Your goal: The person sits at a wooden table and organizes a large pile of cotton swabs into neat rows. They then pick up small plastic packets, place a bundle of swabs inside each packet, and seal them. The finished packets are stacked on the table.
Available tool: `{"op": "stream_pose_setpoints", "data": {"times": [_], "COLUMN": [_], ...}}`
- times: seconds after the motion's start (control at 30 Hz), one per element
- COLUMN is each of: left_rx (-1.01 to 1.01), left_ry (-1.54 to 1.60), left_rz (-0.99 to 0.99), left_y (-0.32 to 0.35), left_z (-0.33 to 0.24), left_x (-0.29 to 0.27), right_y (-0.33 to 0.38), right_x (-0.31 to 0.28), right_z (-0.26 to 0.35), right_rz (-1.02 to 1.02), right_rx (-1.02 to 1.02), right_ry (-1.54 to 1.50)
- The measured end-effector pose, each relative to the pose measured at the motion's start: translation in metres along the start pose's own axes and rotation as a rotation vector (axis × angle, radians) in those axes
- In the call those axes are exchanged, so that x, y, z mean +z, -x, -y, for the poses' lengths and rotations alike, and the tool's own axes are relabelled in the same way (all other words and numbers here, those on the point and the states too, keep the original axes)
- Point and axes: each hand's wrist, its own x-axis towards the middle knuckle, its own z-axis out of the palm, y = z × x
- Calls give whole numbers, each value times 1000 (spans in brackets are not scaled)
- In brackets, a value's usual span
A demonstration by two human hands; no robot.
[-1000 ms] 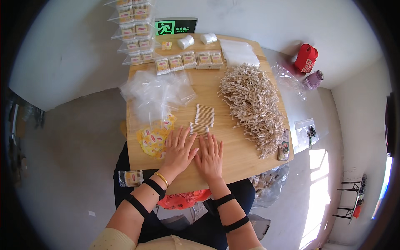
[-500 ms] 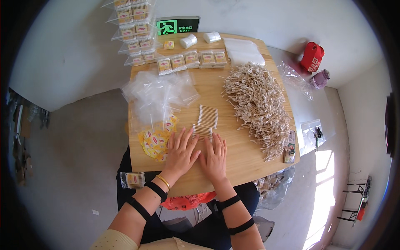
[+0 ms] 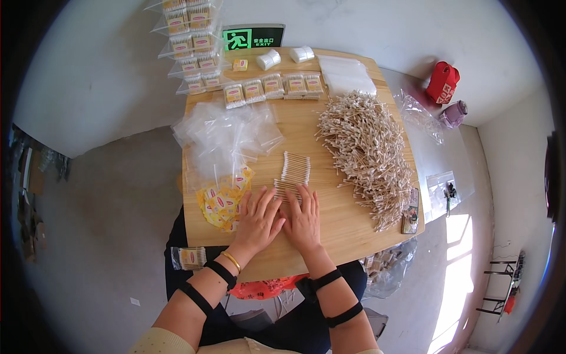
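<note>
On the wooden table (image 3: pixel 348 236), my left hand (image 3: pixel 256 223) lies palm down with its fingers stretched out. Its fingertips reach the left end of a near row of cotton swabs (image 3: pixel 287 187). My right hand (image 3: pixel 302 221) is also flat and open, its fingertips over the right end of that row. The hands partly cover these swabs, and my thumbs come close together. Just beyond is a second row of cotton swabs (image 3: pixel 296 167), laid side by side. Yellow-and-white printed cards (image 3: pixel 221 203) lie loose to the left of my left hand.
A large heap of loose cotton swabs (image 3: pixel 365 156) covers the table's right side, with a phone (image 3: pixel 410 211) at its near end. Clear plastic bags (image 3: pixel 227 133) spread at left. Packed swab bundles (image 3: pixel 272 85) line the back. Stacked bagged packs (image 3: pixel 191 41) rise at the far left.
My right fingertips have shifted slightly inward over the near row of swabs. My left hand stays almost where it was. The whole view has dropped a little.
</note>
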Motion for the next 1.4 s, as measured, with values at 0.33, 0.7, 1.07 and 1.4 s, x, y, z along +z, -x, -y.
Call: {"op": "stream_pose_setpoints", "data": {"times": [0.33, 0.7, 1.07, 1.4], "left_rx": [35, 21, 8, 6], "left_ry": [-7, 3, 24, 41], "left_rz": [-9, -4, 1, -8], "left_y": [1, 0, 0, -1], "left_z": [1, 3, 1, 1], "left_x": [1, 3, 3, -2], "right_y": [-10, -18, -28, -44], "right_x": [5, 5, 3, -3], "right_z": [-3, -5, -11, -13], "right_rz": [-22, -47, -103, -144], "right_rx": [-31, -21, -12, -4], "right_ry": [17, 10, 14, 16]}}
